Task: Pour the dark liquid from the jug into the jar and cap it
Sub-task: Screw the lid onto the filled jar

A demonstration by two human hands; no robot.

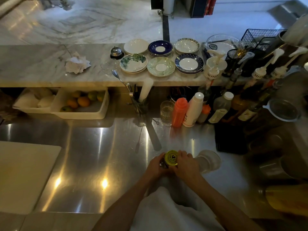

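The jar stands on the steel counter (pixel 93 155) near its front edge, and only its yellow lid (pixel 171 158) with a dark emblem shows from above. My left hand (pixel 155 165) wraps the jar's body from the left. My right hand (pixel 185 164) grips the lid's right rim with the fingers curled over it. The jar's contents are hidden by the lid and both hands. Just to the right, a pale translucent jug (pixel 209 160) stands on the counter, partly behind my right hand.
A black mat (pixel 230 140) lies right of the jug, with steel cups behind it. Squeeze bottles (pixel 179 112), syrup bottles and a ribbed glass (pixel 166 110) line the back. Saucers (pixel 160 66) sit on the marble shelf. A white board (pixel 25 175) lies left.
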